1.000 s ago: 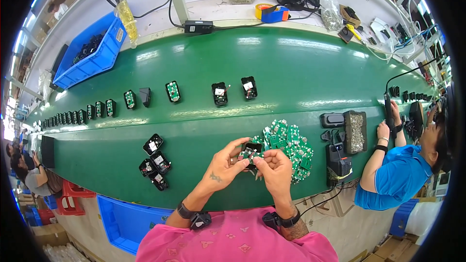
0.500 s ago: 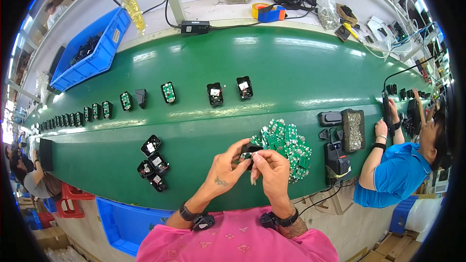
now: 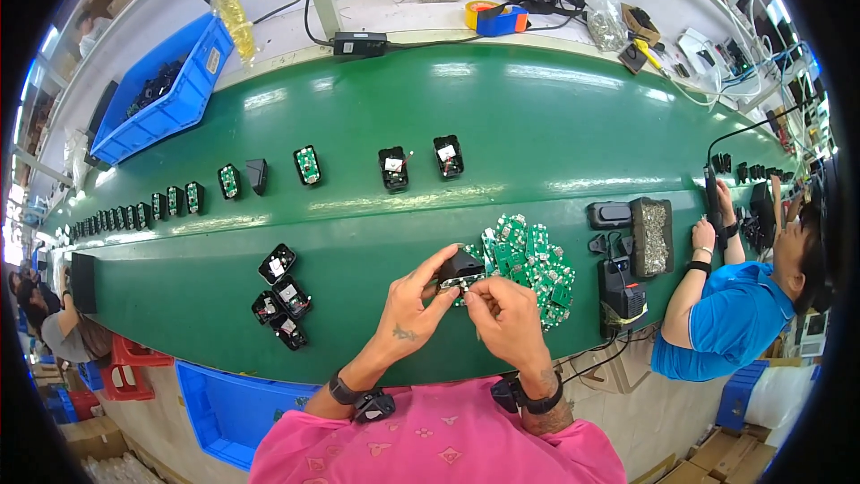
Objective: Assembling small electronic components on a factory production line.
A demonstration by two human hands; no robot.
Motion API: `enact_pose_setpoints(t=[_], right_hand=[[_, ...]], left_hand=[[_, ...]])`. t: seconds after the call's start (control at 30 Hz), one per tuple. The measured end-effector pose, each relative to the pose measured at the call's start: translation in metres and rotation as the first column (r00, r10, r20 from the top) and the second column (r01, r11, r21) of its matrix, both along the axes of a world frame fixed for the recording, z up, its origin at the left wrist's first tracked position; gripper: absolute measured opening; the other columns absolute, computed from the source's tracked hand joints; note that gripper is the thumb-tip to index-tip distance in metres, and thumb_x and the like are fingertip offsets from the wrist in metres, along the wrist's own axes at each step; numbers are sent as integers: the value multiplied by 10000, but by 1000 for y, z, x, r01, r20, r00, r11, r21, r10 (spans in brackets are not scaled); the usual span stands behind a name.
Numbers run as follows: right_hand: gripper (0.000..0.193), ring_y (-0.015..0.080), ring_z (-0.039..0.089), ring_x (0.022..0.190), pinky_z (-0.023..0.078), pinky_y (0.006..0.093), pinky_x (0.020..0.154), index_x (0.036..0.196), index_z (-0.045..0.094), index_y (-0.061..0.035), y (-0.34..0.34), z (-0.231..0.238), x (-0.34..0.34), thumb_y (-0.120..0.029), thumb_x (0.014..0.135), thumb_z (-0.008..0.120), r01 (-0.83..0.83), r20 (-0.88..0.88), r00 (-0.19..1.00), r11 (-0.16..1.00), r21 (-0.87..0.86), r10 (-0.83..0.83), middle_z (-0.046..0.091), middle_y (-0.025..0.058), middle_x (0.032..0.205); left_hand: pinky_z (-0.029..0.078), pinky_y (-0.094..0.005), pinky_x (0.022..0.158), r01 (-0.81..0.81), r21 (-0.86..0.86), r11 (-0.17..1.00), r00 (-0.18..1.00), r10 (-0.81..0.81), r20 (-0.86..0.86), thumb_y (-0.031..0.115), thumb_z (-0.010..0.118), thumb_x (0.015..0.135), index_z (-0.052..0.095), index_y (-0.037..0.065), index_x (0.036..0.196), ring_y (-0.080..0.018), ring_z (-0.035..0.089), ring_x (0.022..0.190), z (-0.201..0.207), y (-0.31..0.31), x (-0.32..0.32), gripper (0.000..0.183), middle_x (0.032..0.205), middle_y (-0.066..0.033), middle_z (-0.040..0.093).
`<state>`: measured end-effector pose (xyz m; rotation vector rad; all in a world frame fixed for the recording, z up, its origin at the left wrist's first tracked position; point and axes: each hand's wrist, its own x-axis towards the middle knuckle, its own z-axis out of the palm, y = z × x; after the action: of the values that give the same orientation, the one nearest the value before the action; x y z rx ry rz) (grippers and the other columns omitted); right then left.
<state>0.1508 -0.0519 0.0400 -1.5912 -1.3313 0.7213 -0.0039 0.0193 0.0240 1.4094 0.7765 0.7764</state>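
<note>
My left hand [image 3: 414,309] is closed around a small black plastic housing [image 3: 462,263], which it holds tilted above the bench. A circuit board [image 3: 455,282] shows along the near side of this housing. The fingers of my right hand [image 3: 504,312] are pinched together at the board's right edge; whatever lies between them is too small to name. Just right of my hands is a heap of green circuit boards [image 3: 528,264]. Several open black housings [image 3: 289,294] with white parts and wires inside lie together to the left.
A row of black housings with boards [image 3: 307,166] runs across the green bench [image 3: 358,242]. A blue bin [image 3: 170,103] stands far left. To the right are a black soldering station [image 3: 620,291] and a tray of metal shavings [image 3: 652,237]. A person in blue [image 3: 730,314] works beyond.
The housing in my left hand has turned, so more of its black side and the board edge show. My right hand has shifted slightly right and down, its fingers still pinched.
</note>
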Motion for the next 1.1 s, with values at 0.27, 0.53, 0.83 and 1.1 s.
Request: enact_pose_setpoints(t=[0.27, 0.53, 0.83, 1.1], right_hand=[[79, 156, 581, 518, 444, 294, 483, 805, 641, 13, 4, 12, 14, -41, 828, 694, -145, 123, 981, 989, -26, 147, 625, 81, 670], [51, 208, 609, 541, 457, 333, 500, 794, 650, 4, 3, 9, 11, -33, 780, 682, -114, 263, 958, 993, -19, 114, 621, 107, 651], [79, 97, 613, 525, 469, 246, 464, 896, 663, 44, -3, 16, -1, -34, 895, 650, 9, -171, 985, 990, -142, -33, 645, 54, 669], [55, 177, 631, 531, 470, 307, 469, 845, 666, 22, -6, 10, -1, -32, 856, 674, 41, -1, 999, 999, 25, -41, 648, 107, 683]], left_hand=[[526, -347, 971, 143, 145, 979, 975, -115, -189, -58, 614, 885, 482, 22, 1427, -233, 626, 1145, 15, 3, -5, 564, 1318, -180, 595], [521, -372, 929, 169, 468, 868, 944, -7, -329, -47, 635, 847, 504, 36, 1403, -390, 628, 1109, 17, -2, -1, 576, 1301, -218, 595], [563, -359, 912, 42, 180, 983, 981, -7, -193, -23, 641, 878, 511, 69, 1425, -217, 650, 1105, 25, -4, -1, 570, 1282, -171, 627], [545, -344, 834, 16, 266, 964, 989, 23, -144, -9, 652, 864, 504, 44, 1416, -277, 687, 960, 20, -6, 1, 574, 1194, -202, 649]])
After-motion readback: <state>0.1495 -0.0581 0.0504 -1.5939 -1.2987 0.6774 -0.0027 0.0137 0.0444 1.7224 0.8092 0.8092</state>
